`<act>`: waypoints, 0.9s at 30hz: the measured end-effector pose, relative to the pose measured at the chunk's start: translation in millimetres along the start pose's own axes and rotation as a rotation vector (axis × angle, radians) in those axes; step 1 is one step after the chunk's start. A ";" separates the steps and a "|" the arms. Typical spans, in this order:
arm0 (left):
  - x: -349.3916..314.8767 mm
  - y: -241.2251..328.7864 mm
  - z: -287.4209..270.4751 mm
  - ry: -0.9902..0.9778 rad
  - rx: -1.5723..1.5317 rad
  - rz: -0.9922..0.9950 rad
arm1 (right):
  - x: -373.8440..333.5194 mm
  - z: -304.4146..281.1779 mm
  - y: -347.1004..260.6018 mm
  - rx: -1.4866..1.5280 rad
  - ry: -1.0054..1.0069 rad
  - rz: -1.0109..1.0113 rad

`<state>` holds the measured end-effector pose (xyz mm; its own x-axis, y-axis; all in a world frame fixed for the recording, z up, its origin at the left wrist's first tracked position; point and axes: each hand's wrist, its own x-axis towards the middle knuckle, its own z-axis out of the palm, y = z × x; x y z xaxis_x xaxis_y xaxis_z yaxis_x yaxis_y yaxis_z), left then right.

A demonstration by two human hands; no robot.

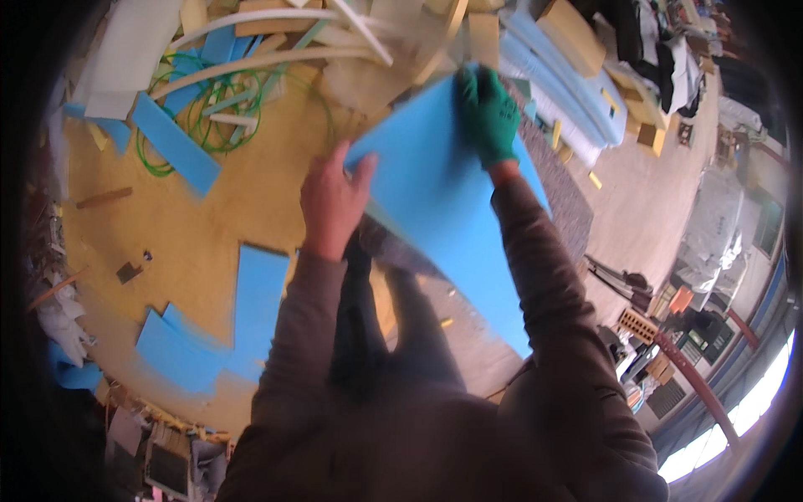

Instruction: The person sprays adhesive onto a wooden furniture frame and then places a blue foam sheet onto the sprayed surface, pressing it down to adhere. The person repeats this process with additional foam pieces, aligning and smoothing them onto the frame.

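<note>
A large blue foam sheet (443, 188) slants across the middle, lying partly over a grey-brown speckled board (560, 180). My bare left hand (330, 201) is at the sheet's left corner, thumb on the upper face and fingers at the edge, pinching it. At the far edge, my right hand (489, 117) in a green glove has its fingers curled round the sheet near its far corner. A dark patch shows by the gloved fingertips; I cannot make out what it is. The undersides of the sheet and the fingertips are hidden.
Blue foam offcuts (259, 293) lie on the yellowish floor (167, 226) at the left. A tangled green cord (159, 159) and curved pale strips (251, 67) lie far left. Stacked blue-white foam (569, 75) stands far right; a perforated brick (638, 325) lies at the right.
</note>
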<state>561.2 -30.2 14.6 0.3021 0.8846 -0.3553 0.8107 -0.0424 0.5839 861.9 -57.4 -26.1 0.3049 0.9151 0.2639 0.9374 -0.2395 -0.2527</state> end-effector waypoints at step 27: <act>-169.7 37.0 129.8 0.370 -0.579 0.072 | -152.8 -77.8 48.5 0.055 -0.063 -0.070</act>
<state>604.9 -242.2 1.7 0.0710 0.9935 -0.0890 0.3656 0.0571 0.9290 873.9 -234.0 -6.2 0.2258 0.9481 0.2240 0.9450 -0.1574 -0.2866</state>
